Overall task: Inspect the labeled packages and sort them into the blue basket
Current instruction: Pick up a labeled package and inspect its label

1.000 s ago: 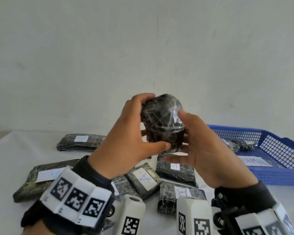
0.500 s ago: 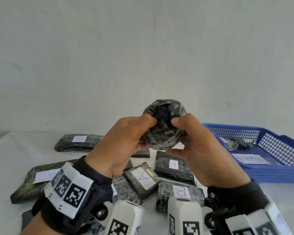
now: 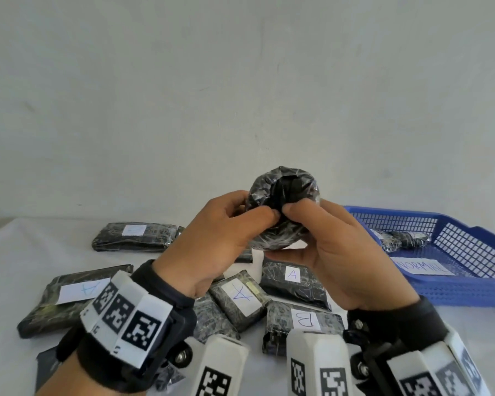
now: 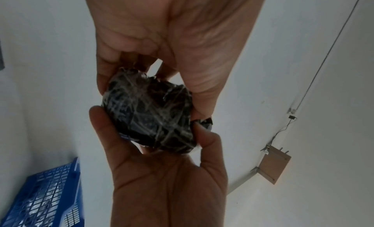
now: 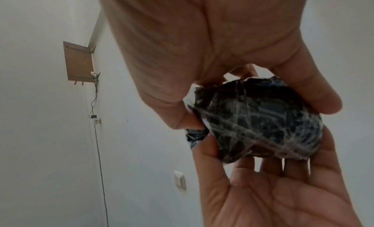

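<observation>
Both hands, my left hand (image 3: 212,235) and right hand (image 3: 337,252), grip one wrapped package (image 3: 283,207) above the desk (image 3: 20,252); no label visible. One package (image 3: 403,240) lies in the blue basket (image 3: 469,290); I judge most remain unsorted (image 3: 293,281).

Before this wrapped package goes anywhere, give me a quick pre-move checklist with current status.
1. Grip: left hand and right hand both hold the wrapped package, thumbs pinching its near face: ok.
2. Label read: no label shows in any view: not ok.
3. Wrap intact: dark folds show at the top end; torn or not: cannot tell.
4. Blue basket within view, room inside beside the package already there: ok.
5. Package lifted above the packages on the table: ok.
</observation>
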